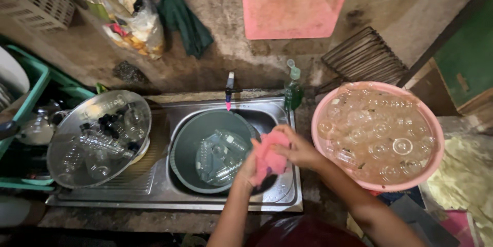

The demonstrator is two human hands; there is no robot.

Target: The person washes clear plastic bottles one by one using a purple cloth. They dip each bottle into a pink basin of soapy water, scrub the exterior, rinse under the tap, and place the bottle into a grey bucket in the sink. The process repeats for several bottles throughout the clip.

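both hands meet over the sink (287, 195), at the right rim of the grey basin (187, 139). left hand (247, 171) and right hand (298, 150) are clamped on the pink cloth (270, 158), left lower; i cannot tell what it wraps.

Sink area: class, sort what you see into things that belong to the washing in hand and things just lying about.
In use:
pink cloth
left hand
right hand
grey basin of glassware
pink basin of glasses
steel bowl of rinsed glassware
soap bottle

Lying about:
green rag
pink mat
plastic bag
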